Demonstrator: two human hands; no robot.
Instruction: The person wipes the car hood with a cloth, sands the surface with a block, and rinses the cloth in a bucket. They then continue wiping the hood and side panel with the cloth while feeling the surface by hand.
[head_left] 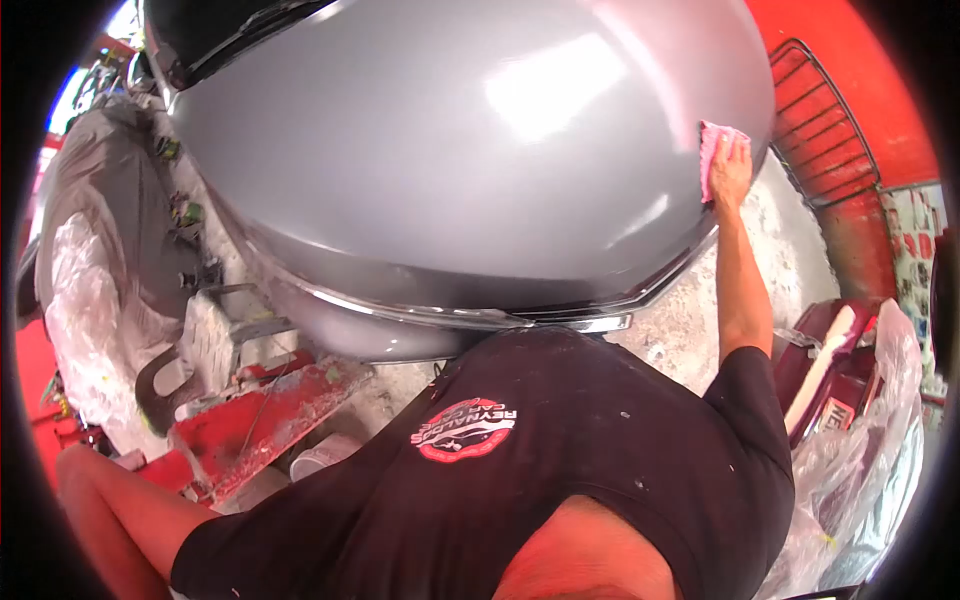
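Speckled grey concrete floor (690,320) lies beneath a glossy silver car bonnet (450,150). Right arm stretched straight, the right hand (730,170) presses flat, fingers spread, on a crumpled pink cloth (712,150) at the bonnet's curved edge. Left hand is out of view.

Car body shop: grey sanded car hood (450,170) under the fingers, plastic-masked parts (90,300) and paint-spattered red stand (270,420) well left of them
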